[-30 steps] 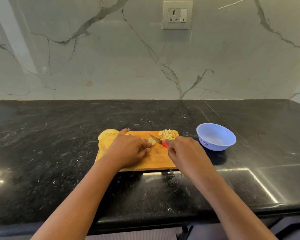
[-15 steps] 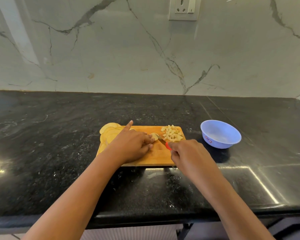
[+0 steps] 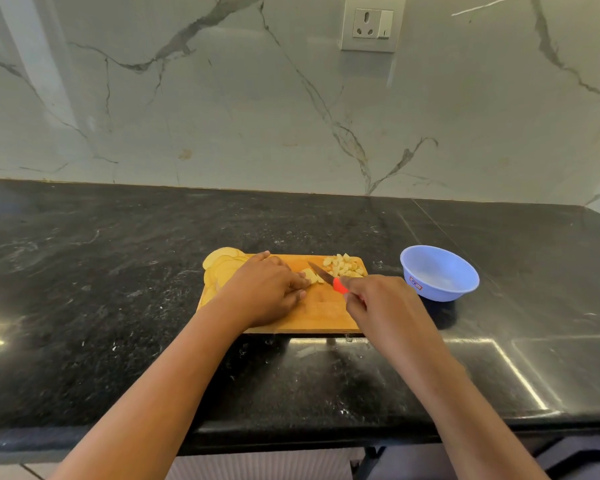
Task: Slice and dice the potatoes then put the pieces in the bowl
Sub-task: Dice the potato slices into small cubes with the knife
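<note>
Knife (image 3: 321,271) has lifted since the last stroke; my right fingers (image 3: 355,289) clamp its red handle, left fingers (image 3: 291,280) curl down on stiff, likely slippery potato strips (image 3: 311,276).

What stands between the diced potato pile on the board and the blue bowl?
Nothing visible. Only a bare strip of black counter separates the diced pile on the cutting board from the bowl. The right hand, holding the knife, sits just nearer the camera than that line.
</note>
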A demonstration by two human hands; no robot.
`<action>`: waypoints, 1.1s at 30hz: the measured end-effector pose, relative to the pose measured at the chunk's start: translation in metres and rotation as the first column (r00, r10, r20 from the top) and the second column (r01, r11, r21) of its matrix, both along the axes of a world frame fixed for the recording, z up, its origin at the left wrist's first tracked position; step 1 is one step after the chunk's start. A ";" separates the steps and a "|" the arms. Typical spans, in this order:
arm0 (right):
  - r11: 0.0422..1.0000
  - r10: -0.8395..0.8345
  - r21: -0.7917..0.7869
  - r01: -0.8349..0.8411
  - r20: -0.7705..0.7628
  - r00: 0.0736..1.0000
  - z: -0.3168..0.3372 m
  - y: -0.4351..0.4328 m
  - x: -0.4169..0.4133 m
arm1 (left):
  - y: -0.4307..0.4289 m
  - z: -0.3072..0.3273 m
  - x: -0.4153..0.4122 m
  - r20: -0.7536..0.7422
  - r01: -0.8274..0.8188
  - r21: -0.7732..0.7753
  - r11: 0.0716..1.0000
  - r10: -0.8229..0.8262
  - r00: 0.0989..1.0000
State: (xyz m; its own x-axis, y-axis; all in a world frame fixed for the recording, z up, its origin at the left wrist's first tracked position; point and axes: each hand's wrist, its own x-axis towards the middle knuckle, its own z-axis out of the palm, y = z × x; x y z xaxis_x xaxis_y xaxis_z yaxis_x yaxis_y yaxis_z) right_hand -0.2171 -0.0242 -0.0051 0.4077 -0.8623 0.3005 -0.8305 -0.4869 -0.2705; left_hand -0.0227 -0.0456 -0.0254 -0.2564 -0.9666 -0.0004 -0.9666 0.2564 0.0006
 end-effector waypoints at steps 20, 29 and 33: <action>0.998 0.032 0.066 -0.018 -0.208 0.978 -0.003 0.021 0.004 | 0.002 0.004 0.000 0.003 -0.003 0.075 0.997 0.003 1.000; 0.999 -0.008 -0.043 0.009 0.025 1.000 0.000 0.023 -0.002 | 0.004 0.007 0.000 -0.017 -0.006 0.095 0.995 0.008 1.000; 0.999 0.015 -0.044 -0.015 0.003 1.000 -0.008 0.009 0.010 | 0.006 0.008 0.000 -0.011 -0.013 0.089 0.996 0.014 1.000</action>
